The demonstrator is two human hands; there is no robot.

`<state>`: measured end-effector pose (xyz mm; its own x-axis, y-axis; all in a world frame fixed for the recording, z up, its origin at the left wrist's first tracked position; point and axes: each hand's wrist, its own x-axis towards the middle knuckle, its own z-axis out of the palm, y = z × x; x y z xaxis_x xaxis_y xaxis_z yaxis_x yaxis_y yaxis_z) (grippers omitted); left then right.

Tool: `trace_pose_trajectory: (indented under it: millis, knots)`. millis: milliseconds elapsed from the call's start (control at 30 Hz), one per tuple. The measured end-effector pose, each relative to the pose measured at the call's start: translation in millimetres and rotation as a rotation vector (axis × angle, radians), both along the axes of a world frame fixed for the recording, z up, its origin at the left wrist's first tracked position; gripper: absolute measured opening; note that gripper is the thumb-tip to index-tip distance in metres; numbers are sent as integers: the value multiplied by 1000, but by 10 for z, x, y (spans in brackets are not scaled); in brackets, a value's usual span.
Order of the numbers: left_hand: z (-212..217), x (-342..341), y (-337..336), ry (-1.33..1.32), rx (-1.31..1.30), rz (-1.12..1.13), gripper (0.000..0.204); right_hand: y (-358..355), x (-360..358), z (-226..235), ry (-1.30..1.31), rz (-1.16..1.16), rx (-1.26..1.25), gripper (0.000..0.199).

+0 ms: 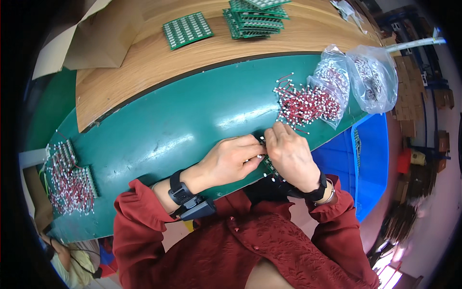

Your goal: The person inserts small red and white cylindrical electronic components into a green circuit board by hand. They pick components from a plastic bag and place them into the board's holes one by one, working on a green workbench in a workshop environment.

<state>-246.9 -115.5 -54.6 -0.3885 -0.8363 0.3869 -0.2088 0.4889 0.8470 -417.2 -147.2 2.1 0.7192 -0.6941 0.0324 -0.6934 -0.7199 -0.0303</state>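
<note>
The bench mat (183, 125) is deep green with pale glare streaks, and behind it runs a light brown wood-grain tabletop (144, 58). The circuit boards (186, 30) up there are green, gridded with small silver-white squares. The loose wires (303, 103) are red with white tips, spilling from clear plastic bags (373, 77). The finished boards (72, 180) at the far left are green, bristling with red and white. The sleeves (139, 216) are dark red with a faint woven pattern; the wrist strap (180, 190) is black; the bin (370, 159) is bright blue
</note>
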Motion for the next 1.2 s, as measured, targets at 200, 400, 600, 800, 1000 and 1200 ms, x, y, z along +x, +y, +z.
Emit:
trace_pose_trajectory:
  millis: [200, 400, 600, 800, 1000, 1200]
  knots:
    - [20, -6, -15, -1, -15, -1, 18, -44, -180, -66, -239, -40, 77, 8]
    - [-4, 16, -13, -5, 33, -30, 19, -170, -621, -75, -542, -388, -62, 12]
    - [-4, 18, -4, 12, 15, -34, 19, -313, -664, -91, -476, -488, -34, 10]
    - [21, 29, 3, 17, 8, -32, 18, -351, -609, -195, -273, -427, -144, 12]
    - [-16, 16, 3, 12, 20, -37, 17, -264, -633, -77, -381, -518, -171, 19]
    - [2, 22, 2, 12, 6, -32, 18, -230, -772, -152, -477, -536, -13, 16]
